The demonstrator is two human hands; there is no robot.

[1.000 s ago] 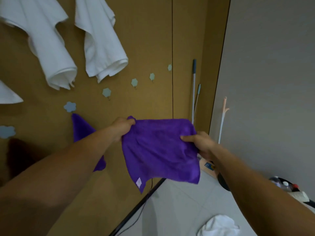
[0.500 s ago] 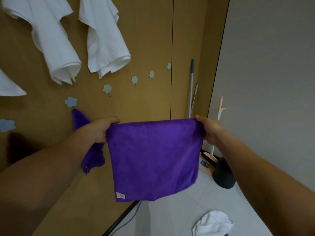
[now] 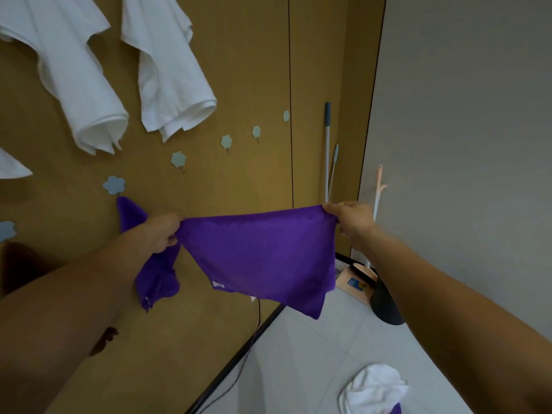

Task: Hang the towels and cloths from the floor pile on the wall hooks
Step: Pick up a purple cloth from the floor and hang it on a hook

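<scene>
- So, the left hand (image 3: 162, 231) has its fingers curled round one top corner of the purple cloth (image 3: 263, 252).
- The right hand (image 3: 351, 218) pinches the other top corner, and the cloth hangs stretched between both grips.
- Just behind the left grip a second purple cloth (image 3: 158, 279) hangs, probably from the flower hook (image 3: 114, 184).
- The white pile (image 3: 373, 389) sits on the floor below the right grip.

Your left hand (image 3: 162, 231) covered the middle of the hung cloth (image 3: 158, 282). The held cloth (image 3: 263, 255) hid the feet of the poles (image 3: 327, 150). The top edge cut off two towels (image 3: 74, 85), the left edge a third towel (image 3: 12, 167). The pile (image 3: 373, 389) ran off the bottom edge. The blue label (image 3: 355, 284) was too small to read.
</scene>
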